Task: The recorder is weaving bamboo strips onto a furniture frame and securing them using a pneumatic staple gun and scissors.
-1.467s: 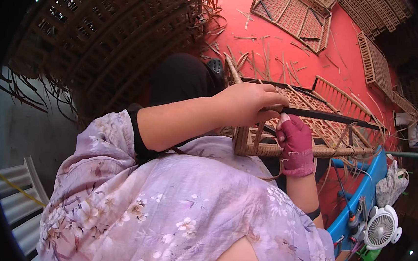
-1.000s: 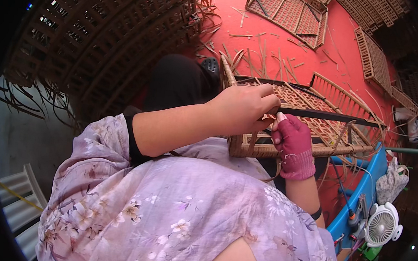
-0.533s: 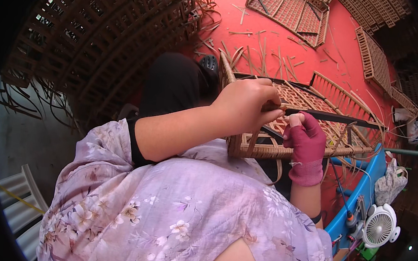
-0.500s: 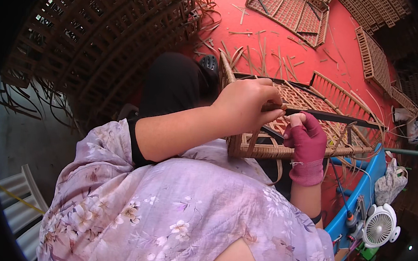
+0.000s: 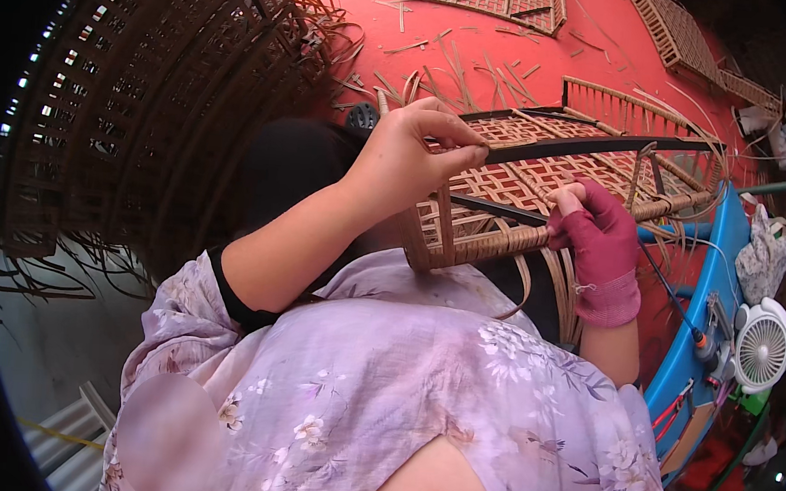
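A woven cane basket frame (image 5: 476,246) with wrapped edges and dark bars lies tilted across my lap. My bare left hand (image 5: 419,151) is closed, thumb and fingertips pinching the near end of a long black bar (image 5: 594,149) where pale cane wrapping shows. Lower and to the right, my right hand (image 5: 602,230) wears a maroon fingerless glove. Its thumb and forefinger are pressed together on what looks like a thin cane strip (image 5: 532,184), just above the frame's near edge. Loose cane strips (image 5: 523,288) hang below that edge.
A large dark woven panel (image 5: 165,89) stands at the left. Other woven pieces (image 5: 495,0) and cane scraps (image 5: 462,71) lie on the red floor. At the right are a blue table (image 5: 712,280) with a screwdriver (image 5: 701,342), a small white fan (image 5: 766,346) and a patterned bag (image 5: 764,252).
My hands, close together before, have drawn apart: the left up and leftward along the bar, the right toward the lower right. The whole view has shifted slightly.
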The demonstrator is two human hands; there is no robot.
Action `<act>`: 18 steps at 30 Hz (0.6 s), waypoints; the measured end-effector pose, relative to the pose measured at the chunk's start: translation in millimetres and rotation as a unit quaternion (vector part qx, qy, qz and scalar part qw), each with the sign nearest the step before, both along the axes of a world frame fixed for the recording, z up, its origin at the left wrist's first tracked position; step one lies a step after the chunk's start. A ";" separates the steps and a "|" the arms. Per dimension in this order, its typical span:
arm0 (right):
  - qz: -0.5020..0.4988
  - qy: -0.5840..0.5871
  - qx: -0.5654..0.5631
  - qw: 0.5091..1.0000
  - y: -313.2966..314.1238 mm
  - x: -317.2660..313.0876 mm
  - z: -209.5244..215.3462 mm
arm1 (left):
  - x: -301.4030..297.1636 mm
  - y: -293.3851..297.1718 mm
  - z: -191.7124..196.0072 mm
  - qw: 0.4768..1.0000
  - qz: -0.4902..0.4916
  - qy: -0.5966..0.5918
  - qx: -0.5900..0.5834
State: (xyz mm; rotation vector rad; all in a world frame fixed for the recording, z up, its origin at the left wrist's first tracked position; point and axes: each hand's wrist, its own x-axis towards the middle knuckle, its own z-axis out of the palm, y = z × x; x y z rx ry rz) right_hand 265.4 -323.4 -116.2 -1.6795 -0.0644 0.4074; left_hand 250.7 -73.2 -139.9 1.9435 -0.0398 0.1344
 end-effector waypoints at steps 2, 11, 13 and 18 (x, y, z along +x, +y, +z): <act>-0.018 -0.006 0.032 0.999 -27.8 -1.9 2.5 | 3.9 2.8 0.8 0.999 -0.010 0.031 -0.017; -0.400 -0.075 -0.121 0.905 -272.8 -18.4 -4.2 | 6.7 10.0 1.0 0.998 -0.040 0.018 -0.047; -0.491 -0.049 -0.098 0.864 -336.6 -43.1 -8.6 | 7.5 9.6 2.3 0.997 -0.036 0.041 -0.050; -0.672 0.032 -0.054 0.738 -440.3 -123.4 -30.3 | 10.7 9.3 2.6 0.992 -0.049 0.070 -0.097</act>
